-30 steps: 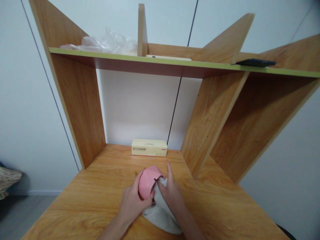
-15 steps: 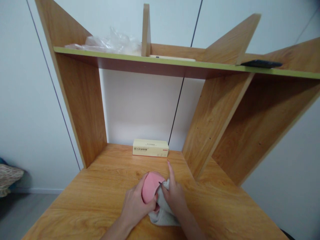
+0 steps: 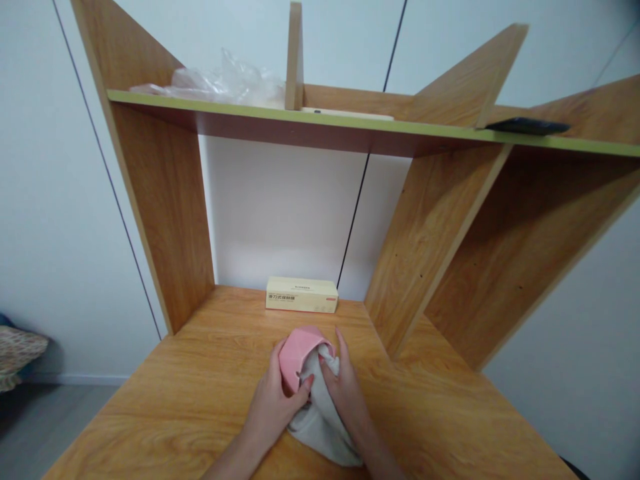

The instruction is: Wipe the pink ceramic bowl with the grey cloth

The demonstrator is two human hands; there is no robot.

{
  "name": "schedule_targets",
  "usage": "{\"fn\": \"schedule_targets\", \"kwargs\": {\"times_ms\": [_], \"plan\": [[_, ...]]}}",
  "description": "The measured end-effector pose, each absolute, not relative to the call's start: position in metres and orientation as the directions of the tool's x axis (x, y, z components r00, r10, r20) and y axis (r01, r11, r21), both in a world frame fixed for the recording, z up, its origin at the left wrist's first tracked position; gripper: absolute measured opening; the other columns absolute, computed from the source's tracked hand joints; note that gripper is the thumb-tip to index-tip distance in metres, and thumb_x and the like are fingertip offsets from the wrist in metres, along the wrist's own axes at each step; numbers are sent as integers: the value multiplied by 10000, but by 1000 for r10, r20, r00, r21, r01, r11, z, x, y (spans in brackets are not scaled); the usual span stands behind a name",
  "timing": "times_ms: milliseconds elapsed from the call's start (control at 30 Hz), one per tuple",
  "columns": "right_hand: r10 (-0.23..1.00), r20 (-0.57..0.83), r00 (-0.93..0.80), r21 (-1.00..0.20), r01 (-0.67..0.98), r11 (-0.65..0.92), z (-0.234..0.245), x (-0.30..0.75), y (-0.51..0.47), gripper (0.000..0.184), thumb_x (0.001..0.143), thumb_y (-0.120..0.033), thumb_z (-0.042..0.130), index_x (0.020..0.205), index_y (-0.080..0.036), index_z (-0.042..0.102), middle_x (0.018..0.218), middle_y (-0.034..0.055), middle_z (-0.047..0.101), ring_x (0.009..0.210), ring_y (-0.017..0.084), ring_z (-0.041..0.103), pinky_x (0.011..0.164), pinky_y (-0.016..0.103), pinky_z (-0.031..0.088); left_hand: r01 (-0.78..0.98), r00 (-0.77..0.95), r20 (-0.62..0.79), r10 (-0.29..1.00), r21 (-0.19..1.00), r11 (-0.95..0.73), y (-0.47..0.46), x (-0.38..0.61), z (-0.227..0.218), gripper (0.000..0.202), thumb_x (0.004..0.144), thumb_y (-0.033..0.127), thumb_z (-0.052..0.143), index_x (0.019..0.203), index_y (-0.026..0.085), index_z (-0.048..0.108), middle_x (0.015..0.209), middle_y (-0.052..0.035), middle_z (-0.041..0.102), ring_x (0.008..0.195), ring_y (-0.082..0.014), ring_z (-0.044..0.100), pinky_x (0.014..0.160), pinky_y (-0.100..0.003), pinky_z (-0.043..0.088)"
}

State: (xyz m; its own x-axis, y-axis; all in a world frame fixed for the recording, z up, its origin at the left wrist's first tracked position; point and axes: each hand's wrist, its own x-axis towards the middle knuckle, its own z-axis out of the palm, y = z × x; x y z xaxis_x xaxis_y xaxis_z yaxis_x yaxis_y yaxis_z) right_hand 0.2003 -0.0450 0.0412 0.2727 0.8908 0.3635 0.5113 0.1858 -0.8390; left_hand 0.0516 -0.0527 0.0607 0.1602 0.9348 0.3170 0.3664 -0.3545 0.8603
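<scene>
Tilted on its side above the desk, a pink bowl-like container [image 3: 297, 352] has its opening turned toward me. My left hand [image 3: 273, 399] is closed around its left side, with the thumb at the rim. A light grey cloth [image 3: 323, 427] is pushed partly into the opening and hangs down to the wooden desk. My right hand [image 3: 346, 393] grips this cloth at the right of the rim, its index finger pointing up along the container. The inside of the container is mostly hidden by cloth and fingers.
A cream box [image 3: 301, 295] with printed text lies at the back of the desk [image 3: 190, 400]. Above is a shelf [image 3: 350, 123] bearing a clear plastic bag [image 3: 230, 83] and a flat black object [image 3: 527, 126]. Wooden side panels [image 3: 157, 220] stand left and right.
The pink container has moved slightly up and turned so its opening shows more. My right hand's index finger has come down closer to it, and the cloth now hangs lower.
</scene>
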Motion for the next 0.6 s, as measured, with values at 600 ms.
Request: {"fn": "schedule_targets", "kwargs": {"times_ms": [600], "plan": [[908,379,177,-496,867,38,59,210,-55,635,734,-246,459,1328,-164,250,790,50,651,660,209,615,578,283,454,679,224,316,922,628,-380,-58,44,73,629,658,310,545,1258,204,392,1066,-58,626,867,-243,617,774,-315,461]]}}
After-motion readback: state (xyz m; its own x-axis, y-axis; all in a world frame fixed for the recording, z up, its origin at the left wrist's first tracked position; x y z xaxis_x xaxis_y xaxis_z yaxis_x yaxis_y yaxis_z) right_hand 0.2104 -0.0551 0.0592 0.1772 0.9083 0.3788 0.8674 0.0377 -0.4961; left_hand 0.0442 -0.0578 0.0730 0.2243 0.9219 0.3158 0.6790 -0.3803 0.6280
